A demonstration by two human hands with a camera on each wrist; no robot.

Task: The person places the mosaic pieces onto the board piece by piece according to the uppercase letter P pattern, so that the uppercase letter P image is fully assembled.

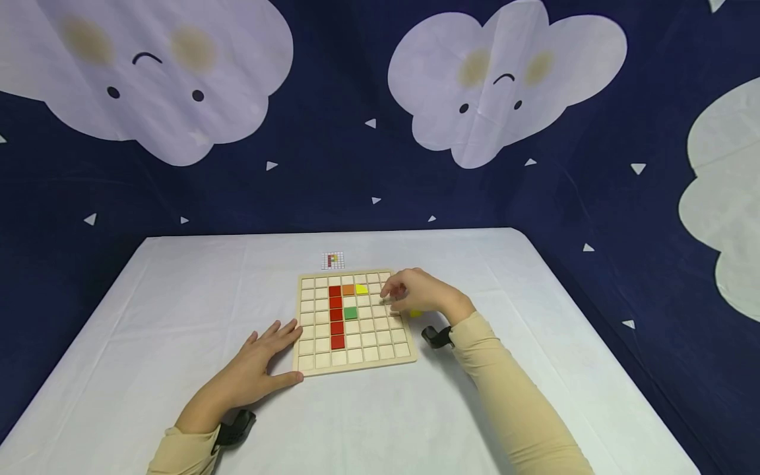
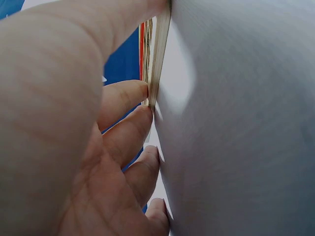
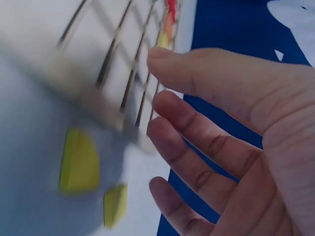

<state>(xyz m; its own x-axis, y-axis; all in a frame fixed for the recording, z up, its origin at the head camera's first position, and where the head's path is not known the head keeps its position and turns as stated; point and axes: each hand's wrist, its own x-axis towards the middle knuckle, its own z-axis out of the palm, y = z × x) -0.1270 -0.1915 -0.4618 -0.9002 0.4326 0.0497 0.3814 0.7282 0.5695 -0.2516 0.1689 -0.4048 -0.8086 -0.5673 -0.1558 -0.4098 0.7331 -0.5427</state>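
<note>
A wooden grid board (image 1: pixel 356 367) lies on the table. Several red tiles (image 1: pixel 336 315) form a column on it, with an orange tile (image 1: pixel 348 289) and a yellow piece (image 1: pixel 361 289) to the right of the top one. One green tile (image 1: pixel 351 313) sits beside the middle red one. My left hand (image 1: pixel 258 366) is spread at the board's left edge, thumb and fingertips touching it. Over the board's right side hovers my right hand (image 1: pixel 423 291), its fingers loosely bent with nothing between them in the right wrist view (image 3: pixel 221 142).
Two yellow blocks (image 3: pixel 79 162) lie on the table just past the board's right edge, partly behind the right hand in the head view. A small printed pattern card (image 1: pixel 333 260) lies behind the board. Dark blue cloth (image 1: pixel 332 191) with clouds hangs at the back.
</note>
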